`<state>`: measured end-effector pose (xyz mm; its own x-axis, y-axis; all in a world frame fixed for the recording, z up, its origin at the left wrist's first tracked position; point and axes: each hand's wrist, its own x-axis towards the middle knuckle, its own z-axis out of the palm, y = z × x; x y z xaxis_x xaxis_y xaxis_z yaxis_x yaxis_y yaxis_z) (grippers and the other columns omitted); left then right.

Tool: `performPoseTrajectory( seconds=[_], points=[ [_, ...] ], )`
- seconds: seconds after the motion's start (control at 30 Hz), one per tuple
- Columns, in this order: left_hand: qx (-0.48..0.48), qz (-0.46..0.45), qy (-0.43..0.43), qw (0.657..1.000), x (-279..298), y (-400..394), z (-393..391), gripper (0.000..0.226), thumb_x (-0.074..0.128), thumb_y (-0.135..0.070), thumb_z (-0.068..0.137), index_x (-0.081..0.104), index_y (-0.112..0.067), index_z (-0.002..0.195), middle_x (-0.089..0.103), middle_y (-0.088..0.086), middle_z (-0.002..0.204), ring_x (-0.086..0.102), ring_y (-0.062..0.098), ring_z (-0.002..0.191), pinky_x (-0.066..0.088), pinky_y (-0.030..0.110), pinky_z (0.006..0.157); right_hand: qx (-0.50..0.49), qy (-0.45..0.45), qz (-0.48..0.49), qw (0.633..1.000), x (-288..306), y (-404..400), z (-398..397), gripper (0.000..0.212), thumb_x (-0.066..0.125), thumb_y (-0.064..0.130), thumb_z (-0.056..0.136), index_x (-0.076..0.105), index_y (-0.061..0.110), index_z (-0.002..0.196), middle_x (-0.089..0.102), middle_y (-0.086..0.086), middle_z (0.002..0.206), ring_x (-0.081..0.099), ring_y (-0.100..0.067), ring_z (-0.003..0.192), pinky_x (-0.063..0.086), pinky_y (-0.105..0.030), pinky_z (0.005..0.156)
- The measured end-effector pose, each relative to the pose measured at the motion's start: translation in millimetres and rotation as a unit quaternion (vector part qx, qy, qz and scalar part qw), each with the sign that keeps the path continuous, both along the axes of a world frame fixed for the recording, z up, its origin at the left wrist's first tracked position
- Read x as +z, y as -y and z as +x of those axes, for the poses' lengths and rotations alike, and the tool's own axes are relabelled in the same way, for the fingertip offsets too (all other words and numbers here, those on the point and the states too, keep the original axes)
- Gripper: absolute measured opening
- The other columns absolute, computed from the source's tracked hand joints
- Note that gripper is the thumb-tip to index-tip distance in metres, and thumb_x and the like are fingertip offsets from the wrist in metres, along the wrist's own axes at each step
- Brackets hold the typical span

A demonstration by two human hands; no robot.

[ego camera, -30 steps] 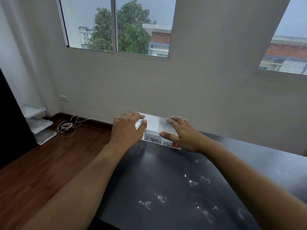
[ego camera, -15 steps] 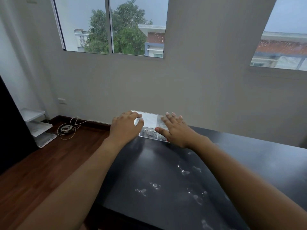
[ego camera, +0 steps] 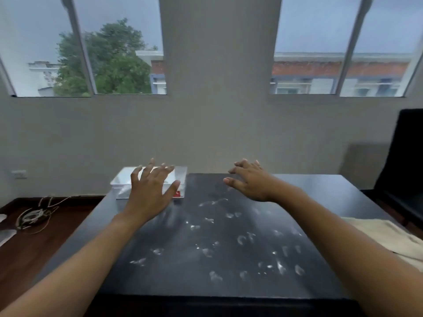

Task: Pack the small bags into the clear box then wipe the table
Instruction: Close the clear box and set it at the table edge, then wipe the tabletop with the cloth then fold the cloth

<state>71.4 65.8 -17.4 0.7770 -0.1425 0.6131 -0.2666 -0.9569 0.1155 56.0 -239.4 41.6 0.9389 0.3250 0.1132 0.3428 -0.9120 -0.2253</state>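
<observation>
Clear plastic, with a lid that catches the window light, makes up the clear box (ego camera: pixel 150 183), which sits at the table's (ego camera: pixel 320 191) far left corner, close to the wall; pushed out to that corner it leaves the middle of the dark top free for wiping, which is probably why it stands there. Its walls are see-through and a small red label shows low on the side nearer the table's middle, but what lies inside is too blurred to name, so whether the small bags are all packed cannot be told for certain; none lies loose on the table. The left hand (ego camera: pixel 150 193) hovers over the box with its fingers spread and straight, gripping nothing; whether the palm touches the lid cannot be told. The right hand (ego camera: pixel 250 183) is to the right of the box and apart from it, above the table's far edge, fingers loosely bent and holding nothing. Pale smudges (ego camera: pixel 229 243) are scattered across the black top nearer the person than the box, which suggests the wiping step is not yet done. A cream cloth (ego camera: pixel 380 236) lies at the table's right edge, well apart from the box, within the right hand's reach and likely set there for that wipe.
</observation>
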Motion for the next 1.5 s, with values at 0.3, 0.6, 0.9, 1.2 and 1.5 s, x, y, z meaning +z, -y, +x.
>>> performPoseTrajectory(
  seconds=[0.3, 0.6, 0.9, 1.2, 1.5],
  points=[
    [-0.329, 0.0, -0.032, 0.944, 27.6, 236.3, -46.6, 0.043, 0.044, -0.059, 0.097, 0.065, -0.034, 0.125, 0.072, -0.015, 0.117, 0.06, 0.007, 0.115, 0.031, 0.038, 0.1, -0.193, -0.046, 0.035, 0.979, 6.1, 198.5, -84.8, 0.042, 0.053, 0.048, 0.103, 0.064, 0.024, 0.136, 0.057, 0.0, 0.147, 0.048, -0.022, 0.139, 0.033, -0.034, 0.113],
    [-0.355, 0.082, -0.219, 0.905, 0.4, 371.1, -53.4, 0.051, 0.05, -0.065, 0.091, 0.061, -0.035, 0.132, 0.067, -0.012, 0.125, 0.056, 0.017, 0.121, 0.034, 0.045, 0.105, -0.285, -0.086, 0.021, 0.955, -30.3, 277.6, -139.6, 0.039, 0.073, 0.043, 0.092, 0.066, 0.027, 0.126, 0.067, 0.0, 0.129, 0.06, -0.02, 0.119, 0.046, -0.031, 0.097],
    [-0.396, -0.088, -0.272, 0.873, 9.2, 361.2, -62.5, 0.016, 0.061, -0.041, 0.095, 0.06, -0.025, 0.099, 0.065, -0.012, 0.078, 0.063, 0.013, 0.081, 0.047, 0.038, 0.081, -0.208, 0.052, 0.129, 0.968, -23.9, 258.9, -145.6, 0.016, 0.07, 0.022, 0.094, 0.054, 0.021, 0.094, 0.059, 0.009, 0.084, 0.055, -0.003, 0.076, 0.039, -0.024, 0.066],
    [-0.408, -0.304, -0.326, 0.797, 50.8, 280.1, -81.3, 0.016, 0.057, -0.039, 0.1, 0.06, -0.024, 0.106, 0.07, -0.004, 0.079, 0.062, 0.006, 0.074, 0.051, 0.032, 0.075, -0.132, 0.09, 0.303, 0.94, 14.8, 193.0, -149.9, 0.01, 0.069, 0.027, 0.097, 0.06, 0.024, 0.101, 0.066, 0.004, 0.095, 0.055, -0.001, 0.079, 0.043, -0.018, 0.071],
    [-0.299, -0.266, -0.336, 0.852, 55.1, 185.4, -75.9, 0.015, 0.067, -0.04, 0.093, 0.065, -0.03, 0.103, 0.072, 0.012, 0.093, 0.065, 0.011, 0.074, 0.052, 0.033, 0.072, -0.126, 0.023, 0.301, 0.945, -11.7, 113.6, -111.3, 0.012, 0.074, 0.031, 0.092, 0.064, 0.028, 0.098, 0.066, 0.001, 0.103, 0.061, -0.015, 0.091, 0.043, -0.022, 0.074]
  ],
)
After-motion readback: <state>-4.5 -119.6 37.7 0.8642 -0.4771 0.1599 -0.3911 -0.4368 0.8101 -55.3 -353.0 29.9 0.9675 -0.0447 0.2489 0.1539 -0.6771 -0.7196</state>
